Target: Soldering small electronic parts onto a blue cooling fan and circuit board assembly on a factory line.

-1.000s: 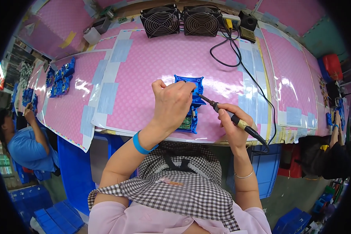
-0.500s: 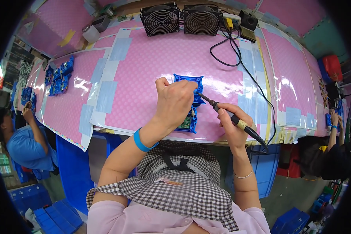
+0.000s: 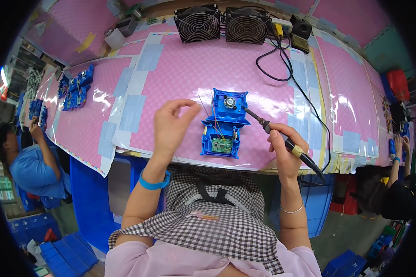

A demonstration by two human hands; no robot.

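Note:
My right hand (image 3: 287, 147) grips a soldering iron (image 3: 291, 145) like a pen. The iron's tip is at the right edge of an opened blue plastic housing (image 3: 216, 102). A round silver-and-black speaker (image 3: 230, 102) sits in the far half of this housing; a green circuit board (image 3: 222, 145) lies in the near half, with thin coloured wires (image 3: 214, 113) running between them. Left of the housing, my left hand (image 3: 171, 127) is raised with thumb and forefinger pinched. A thin grey strand that looks like solder wire (image 3: 200, 98) shows at those fingertips.
Two black fans (image 3: 198, 25) stand at the back, beside a power strip (image 3: 282, 24) and an iron stand (image 3: 301, 30). The iron's black cord (image 3: 312, 104) curves along the right. More blue housings (image 3: 76, 90) lie far left. Co-workers sit at left (image 3: 32, 161) and right (image 3: 388, 184).
My left hand has drawn back left from the housing, uncovering the speaker and wires. My right hand still holds the soldering iron near the housing's right edge. The whole view has shifted slightly.

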